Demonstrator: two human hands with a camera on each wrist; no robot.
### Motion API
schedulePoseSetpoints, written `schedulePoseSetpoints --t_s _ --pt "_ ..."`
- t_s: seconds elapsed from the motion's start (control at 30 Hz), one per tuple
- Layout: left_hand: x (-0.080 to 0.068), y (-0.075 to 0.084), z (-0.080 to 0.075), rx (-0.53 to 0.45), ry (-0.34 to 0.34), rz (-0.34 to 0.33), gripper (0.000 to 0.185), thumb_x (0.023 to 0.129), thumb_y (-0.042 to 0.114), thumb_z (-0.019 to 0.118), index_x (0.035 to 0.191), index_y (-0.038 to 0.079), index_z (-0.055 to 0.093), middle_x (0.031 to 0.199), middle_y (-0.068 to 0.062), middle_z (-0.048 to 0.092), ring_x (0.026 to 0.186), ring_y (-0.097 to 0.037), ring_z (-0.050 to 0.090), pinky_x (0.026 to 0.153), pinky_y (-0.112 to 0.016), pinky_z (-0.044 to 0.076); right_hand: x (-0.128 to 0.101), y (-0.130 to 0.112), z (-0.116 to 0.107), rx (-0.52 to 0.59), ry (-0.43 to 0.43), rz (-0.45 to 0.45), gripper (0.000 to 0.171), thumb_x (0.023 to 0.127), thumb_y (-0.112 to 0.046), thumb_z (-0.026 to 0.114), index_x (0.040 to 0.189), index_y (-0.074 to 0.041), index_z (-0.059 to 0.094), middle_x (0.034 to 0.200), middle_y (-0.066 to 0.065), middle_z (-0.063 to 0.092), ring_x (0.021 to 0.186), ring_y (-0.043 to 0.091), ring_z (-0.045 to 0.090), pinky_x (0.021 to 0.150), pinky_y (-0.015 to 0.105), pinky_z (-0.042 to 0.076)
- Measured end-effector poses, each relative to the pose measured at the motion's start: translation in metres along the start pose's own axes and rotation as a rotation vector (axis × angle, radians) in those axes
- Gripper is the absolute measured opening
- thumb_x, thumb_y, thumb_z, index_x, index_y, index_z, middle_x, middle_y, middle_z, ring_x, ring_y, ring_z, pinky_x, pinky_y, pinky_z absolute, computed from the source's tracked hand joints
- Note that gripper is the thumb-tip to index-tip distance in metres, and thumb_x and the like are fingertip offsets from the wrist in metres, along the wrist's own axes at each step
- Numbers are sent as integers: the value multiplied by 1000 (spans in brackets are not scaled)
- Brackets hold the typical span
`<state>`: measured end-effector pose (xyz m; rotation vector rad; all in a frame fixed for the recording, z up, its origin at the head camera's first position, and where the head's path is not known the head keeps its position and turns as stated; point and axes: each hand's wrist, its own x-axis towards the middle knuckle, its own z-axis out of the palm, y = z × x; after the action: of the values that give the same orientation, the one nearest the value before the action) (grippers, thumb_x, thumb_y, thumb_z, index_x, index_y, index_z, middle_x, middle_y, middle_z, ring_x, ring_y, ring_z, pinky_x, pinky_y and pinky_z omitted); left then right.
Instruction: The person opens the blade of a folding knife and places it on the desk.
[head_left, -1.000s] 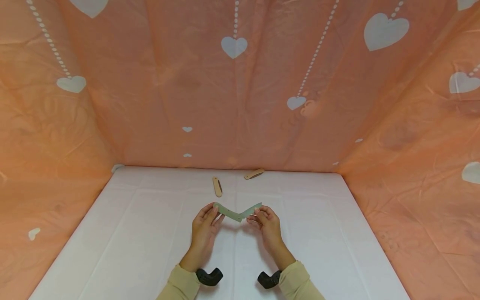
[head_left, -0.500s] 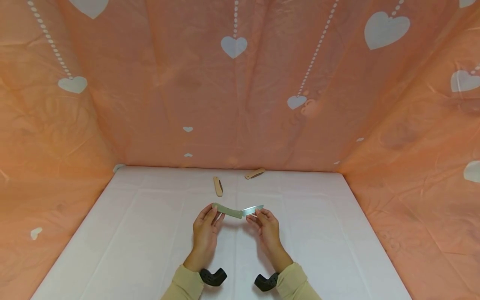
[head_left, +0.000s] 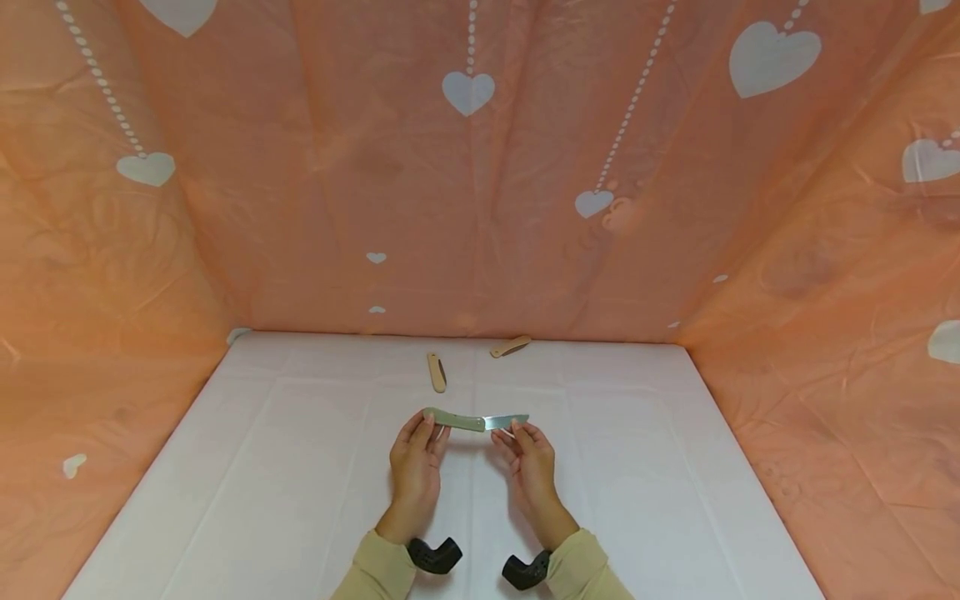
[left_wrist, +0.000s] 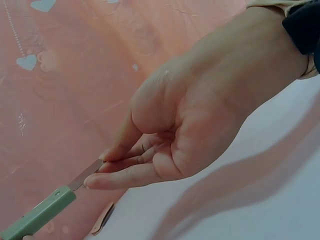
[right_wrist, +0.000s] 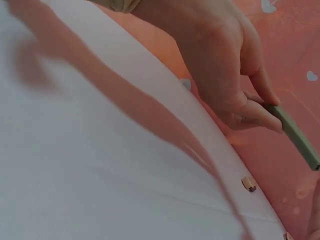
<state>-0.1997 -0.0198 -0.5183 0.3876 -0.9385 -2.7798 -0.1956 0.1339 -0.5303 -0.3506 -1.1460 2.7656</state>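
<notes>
A folding knife with a pale green handle [head_left: 459, 422] and a silvery blade [head_left: 504, 422] is held above the table in the head view, the blade swung out nearly in line with the handle. My left hand [head_left: 415, 471] pinches the handle's far end between thumb and fingers. At the other side, my right hand [head_left: 536, 471] pinches the blade near its tip. The left wrist view catches the right hand [left_wrist: 195, 112] on the blade [left_wrist: 86, 173], thumb above and fingers below. The right wrist view shows the left hand [right_wrist: 220, 65] holding the handle [right_wrist: 298, 137].
Beyond the hands, two tan folded knives lie on the white tabletop [head_left: 300, 467]: one upright in view [head_left: 437, 372], one slanted [head_left: 512, 347] by the back edge. Orange cloth with hearts [head_left: 465, 208] rises behind and at both sides. Black curved pieces [head_left: 435, 556] sit at the wrists.
The blade has swung from a wide V with the handle to almost straight, still pinched by the right hand. The hands' grips stay the same; the wrists have drawn slightly closer together.
</notes>
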Motion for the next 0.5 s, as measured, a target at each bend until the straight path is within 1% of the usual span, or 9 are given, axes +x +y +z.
schedulePoseSetpoints --t_s 0.1,0.23,0.5 --pt "-1 -1 1 13 19 1 28 93 -2 52 118 -9 43 99 -11 55 90 -17 61 89 -37 47 -1 1 1 38 20 13 6 92 0 55 92 1 49 94 15 59 80 24 67 81 38 52" --pt "-2 -3 3 7 41 8 26 94 -3 50 118 -8 42 100 -11 54 89 -16 61 89 -36 48 -2 2 1 55 33 24 8 91 -1 56 92 0 49 94 16 59 82 25 67 83 38 51" --pt "-3 -6 5 -24 27 31 22 94 -4 49 114 -7 43 99 -11 53 88 -16 61 89 -36 48 -3 6 4 92 46 -19 5 95 1 49 90 0 47 87 11 62 79 22 67 83 37 51"
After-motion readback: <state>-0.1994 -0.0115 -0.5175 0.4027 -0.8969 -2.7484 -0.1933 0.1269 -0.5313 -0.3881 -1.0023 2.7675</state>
